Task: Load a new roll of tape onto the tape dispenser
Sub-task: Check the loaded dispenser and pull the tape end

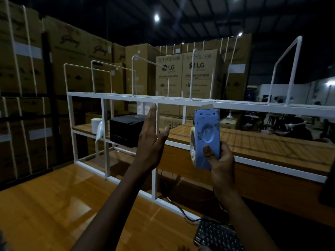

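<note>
A light blue hand-held tape dispenser (207, 134) stands upright in my right hand (222, 158), its toothed cutter at the top. A pale roll of tape (192, 147) sits on its left side, partly hidden behind the blue plate. My thumb presses on the lower face of the plate. My left hand (151, 140) is raised flat to the left of the dispenser, fingers straight and together, holding nothing and not touching it.
A white metal shelf frame (126, 98) stands on the wooden table (54, 205). On its wooden shelf sit a black printer (126, 129) and a white label roll (97, 125). A keyboard (217, 236) and cable lie near the front. Stacked cartons (199, 77) fill the background.
</note>
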A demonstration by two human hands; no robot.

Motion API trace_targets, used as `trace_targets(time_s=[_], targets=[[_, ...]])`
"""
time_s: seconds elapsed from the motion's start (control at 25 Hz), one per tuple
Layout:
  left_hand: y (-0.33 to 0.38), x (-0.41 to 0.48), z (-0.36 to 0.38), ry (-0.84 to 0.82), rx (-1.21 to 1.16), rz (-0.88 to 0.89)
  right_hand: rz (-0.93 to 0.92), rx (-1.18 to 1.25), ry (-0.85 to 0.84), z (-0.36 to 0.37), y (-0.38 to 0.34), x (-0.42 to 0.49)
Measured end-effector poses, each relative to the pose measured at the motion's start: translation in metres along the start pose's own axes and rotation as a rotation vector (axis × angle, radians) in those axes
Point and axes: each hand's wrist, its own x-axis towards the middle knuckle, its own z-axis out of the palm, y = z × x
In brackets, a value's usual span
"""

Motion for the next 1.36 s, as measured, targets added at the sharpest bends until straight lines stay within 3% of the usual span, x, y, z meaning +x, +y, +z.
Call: trace_targets(time_s=[0.16, 0.36, 0.56, 0.76, 1.08, 1.36], targets=[[0.008, -0.003, 0.0, -0.024, -0.054, -0.017, 0.073, 0.069, 0.032, -0.001, -0.002, -0.004], [0.013, -0.008, 0.004, -0.042, -0.326, -0.197, 0.14, 0.144, 0.038, -0.002, 0.0, -0.013], [0.015, -0.01, 0.011, -0.057, -0.431, -0.284, 0.144, 0.171, 0.032, -0.001, -0.003, -0.017], [0.029, -0.013, 0.021, -0.116, -0.387, -0.235, 0.091, 0.096, -0.024, 0.002, -0.002, -0.024], [0.045, -0.005, 0.016, -0.12, -0.542, -0.188, -0.07, -0.18, -0.071, 0.007, 0.003, -0.033], [0.048, -0.002, 0.011, -0.093, -0.625, -0.277, -0.08, -0.193, -0.056, 0.008, 0.007, -0.034]])
